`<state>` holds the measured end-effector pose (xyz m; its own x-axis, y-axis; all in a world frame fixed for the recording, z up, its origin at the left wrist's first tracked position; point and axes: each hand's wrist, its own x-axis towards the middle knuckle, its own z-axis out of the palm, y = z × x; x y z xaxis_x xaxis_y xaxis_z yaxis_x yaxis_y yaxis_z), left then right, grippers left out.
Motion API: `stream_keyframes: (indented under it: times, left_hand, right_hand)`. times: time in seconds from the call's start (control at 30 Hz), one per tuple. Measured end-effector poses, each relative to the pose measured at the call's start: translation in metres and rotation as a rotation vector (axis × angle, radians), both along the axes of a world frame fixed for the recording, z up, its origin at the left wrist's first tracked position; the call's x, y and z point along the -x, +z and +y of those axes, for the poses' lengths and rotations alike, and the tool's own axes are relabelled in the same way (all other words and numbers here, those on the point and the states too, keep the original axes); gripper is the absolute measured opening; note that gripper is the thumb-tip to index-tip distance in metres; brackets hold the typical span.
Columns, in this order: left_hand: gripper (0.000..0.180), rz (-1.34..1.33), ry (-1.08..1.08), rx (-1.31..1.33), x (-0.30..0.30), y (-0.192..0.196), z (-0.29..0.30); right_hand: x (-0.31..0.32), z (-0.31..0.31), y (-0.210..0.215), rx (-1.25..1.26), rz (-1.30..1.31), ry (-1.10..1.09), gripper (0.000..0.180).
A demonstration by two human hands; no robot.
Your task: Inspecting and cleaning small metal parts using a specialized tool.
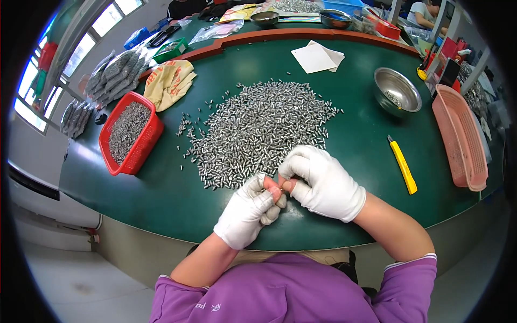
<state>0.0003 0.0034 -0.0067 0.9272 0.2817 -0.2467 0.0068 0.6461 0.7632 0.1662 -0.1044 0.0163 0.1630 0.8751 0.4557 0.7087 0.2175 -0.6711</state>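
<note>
A wide heap of small silvery metal pins lies loose on the green tabletop, with strays along its left side. At the near edge of the heap my two hands meet, in white gloves that leave some fingertips bare. The thumb and fingers of my left hand are pinched together. My right hand is closed too, its thumb and forefinger tips against those of the left. Something tiny sits between the fingertips, mostly hidden and too small to name.
At left stands a red basket of small metal parts beside a beige cloth bag. To the right lie a yellow utility knife, a steel bowl and a pink basket. White paper lies near the raised brown edge.
</note>
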Motion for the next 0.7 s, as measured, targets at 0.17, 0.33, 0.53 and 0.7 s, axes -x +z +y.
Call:
stream_keyframes:
  times: [0.17, 0.33, 0.53, 0.7]
  left_hand:
    - [0.015, -0.002, 0.008, 0.042, -0.004, 0.002, 0.001]
    - [0.013, -0.023, 0.031, 0.054, -0.002, 0.006, 0.0]
    - [0.012, -0.09, 0.007, 0.148, 0.002, 0.002, 0.003]
    - [0.014, -0.103, 0.006, 0.175, 0.002, 0.0, 0.004]
  right_hand:
    - [-0.021, -0.002, 0.008, 0.009, 0.029, -0.304, 0.008]
    - [-0.057, -0.005, 0.006, 0.0, -0.383, -0.638, 0.01]
    - [-0.083, -0.022, 0.011, 0.302, -0.584, -0.899, 0.013]
    - [-0.084, -0.019, 0.01, 0.353, -0.59, -0.872, 0.021]
